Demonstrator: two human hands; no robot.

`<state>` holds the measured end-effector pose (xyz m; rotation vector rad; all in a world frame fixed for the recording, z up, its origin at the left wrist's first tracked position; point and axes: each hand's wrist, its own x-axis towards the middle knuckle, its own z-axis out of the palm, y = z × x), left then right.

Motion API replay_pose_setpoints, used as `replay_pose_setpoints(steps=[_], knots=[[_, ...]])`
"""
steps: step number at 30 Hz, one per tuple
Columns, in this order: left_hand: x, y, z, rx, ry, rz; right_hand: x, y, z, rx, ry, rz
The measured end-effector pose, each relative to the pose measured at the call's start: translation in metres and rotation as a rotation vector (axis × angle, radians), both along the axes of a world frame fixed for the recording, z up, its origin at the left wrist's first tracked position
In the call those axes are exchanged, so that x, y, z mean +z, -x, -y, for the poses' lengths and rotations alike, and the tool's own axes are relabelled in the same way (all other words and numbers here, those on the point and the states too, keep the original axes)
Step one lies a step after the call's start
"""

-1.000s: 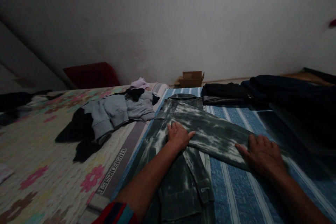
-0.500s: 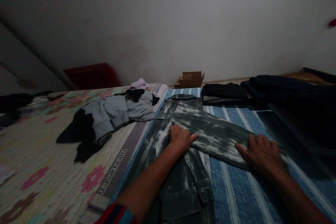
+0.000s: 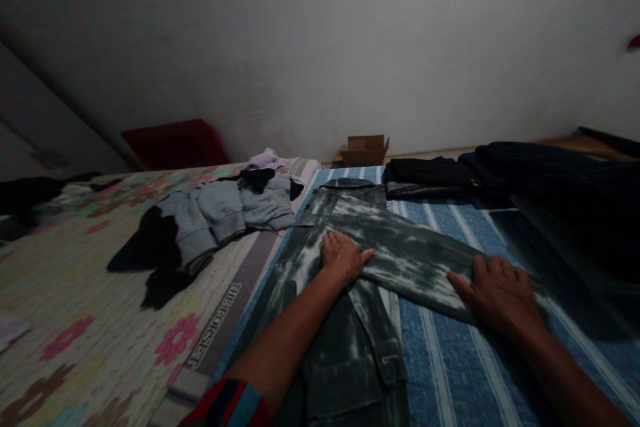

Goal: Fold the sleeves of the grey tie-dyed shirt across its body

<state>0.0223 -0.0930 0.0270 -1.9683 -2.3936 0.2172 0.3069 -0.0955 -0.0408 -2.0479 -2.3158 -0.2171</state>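
Observation:
A dark grey-green jacket [image 3: 345, 333] with whitish mottled patches lies flat on blue striped cloth, its collar at the far end. One sleeve [image 3: 405, 247] stretches out to the right. My left hand [image 3: 343, 257] presses on the jacket near the inner part of that sleeve, thumb spread to the right and holding nothing. Farther along, toward the sleeve's outer end, my right hand [image 3: 505, 295] lies open with its thumb apart from the fingers. It covers part of the cloth beneath it.
Grey and black clothes [image 3: 215, 213] lie heaped on the floral bedspread [image 3: 110, 307] at left. Dark folded clothes [image 3: 430, 173] sit at the back, with a bigger dark pile [image 3: 565, 200] at right. An open cardboard box [image 3: 365, 150] stands by the wall.
My left hand has shifted very slightly over the jacket. My right hand and the garment look the same as before.

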Motion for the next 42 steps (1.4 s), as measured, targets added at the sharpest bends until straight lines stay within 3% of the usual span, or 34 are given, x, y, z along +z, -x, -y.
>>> replay_pose_setpoints(steps=[15, 20, 25, 42], knots=[[0.004, -0.009, 0.013, -0.132, 0.052, -0.005, 0.002, 0.000, 0.001, 0.003, 0.003, -0.005], [0.010, 0.001, 0.001, -0.045, -0.017, 0.030, 0.000, 0.000, 0.000, 0.002, 0.005, -0.014], [0.005, -0.003, 0.001, 0.010, 0.008, 0.035, 0.001, 0.000, 0.000, 0.007, -0.002, -0.016], [0.003, -0.032, 0.026, -0.153, 0.060, 0.045, 0.004, 0.003, 0.002, 0.004, -0.002, -0.019]])
